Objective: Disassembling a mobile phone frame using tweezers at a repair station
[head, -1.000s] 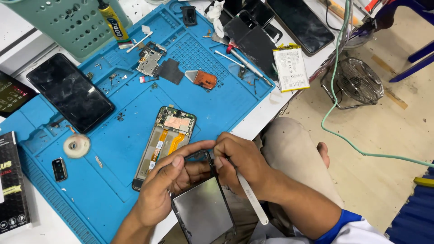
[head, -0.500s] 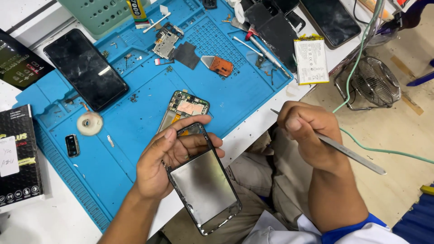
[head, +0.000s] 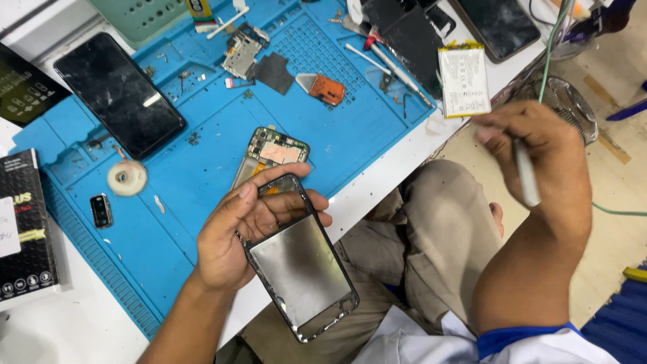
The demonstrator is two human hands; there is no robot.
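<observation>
At the lower middle of the frame, the left hand [head: 246, 226] holds a bare phone frame [head: 300, 266], fingers curled over its top end and thumb along its upper edge. The frame tilts toward the lower right and hangs past the white table edge [head: 377, 192], over the person's lap, with open room beneath and to its right. Its dull grey inner plate faces up.

Just above the fingers, at the frame's centre, an opened phone body [head: 269, 155] with a green board lies on the blue work mat [head: 202, 182]; the frame's top end overlaps its lower part, but whether they touch cannot be told.

At the right of the frame, the right hand [head: 539, 152] is raised well off the table, closed around a slim grey tool [head: 526, 175] that points downward. It is blurred. It sits beyond the table's right edge, above the floor, with free space between the two hands.

A dark phone screen [head: 121, 94] lies at the upper left of the mat, a small tape roll [head: 127, 178] below it. An orange pick [head: 327, 89] and a white battery [head: 464, 81] lie toward the upper right, the battery close to the table's edge.
</observation>
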